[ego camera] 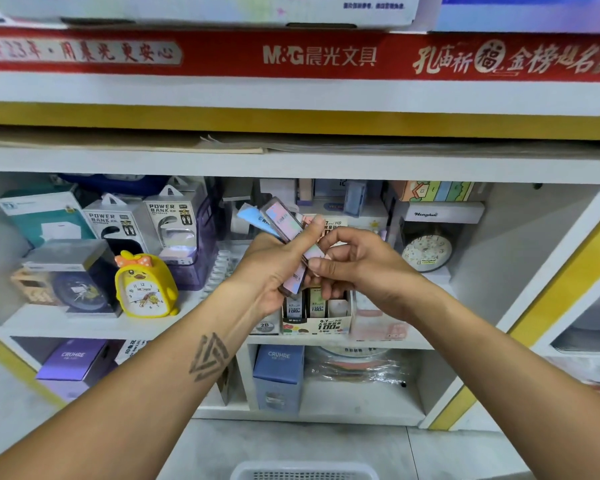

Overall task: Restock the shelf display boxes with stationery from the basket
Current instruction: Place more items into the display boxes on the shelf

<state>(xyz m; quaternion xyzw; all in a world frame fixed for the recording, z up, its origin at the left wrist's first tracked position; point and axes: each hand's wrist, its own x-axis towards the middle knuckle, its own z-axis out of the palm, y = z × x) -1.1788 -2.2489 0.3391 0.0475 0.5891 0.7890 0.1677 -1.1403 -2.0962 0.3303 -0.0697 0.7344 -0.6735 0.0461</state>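
My left hand (274, 268) grips a fanned bundle of slim pencil-lead cases (284, 223) in pastel pink and blue, thumb pressed along the top one. My right hand (354, 268) meets it from the right, thumb and fingers pinching the lower end of the front case. Both hands hover in front of the middle shelf, just above a cardboard display box (317, 323) printed "0.7" and "100", which holds several upright lead cases. The white basket (303, 472) shows only its rim at the bottom edge.
A yellow duck alarm clock (144, 287), power bank boxes (168, 220) and a dark clock box (80, 282) fill the shelf's left side. On the right sits a round clock (426, 252). CRUHRE boxes (279, 375) stand on the lower shelf.
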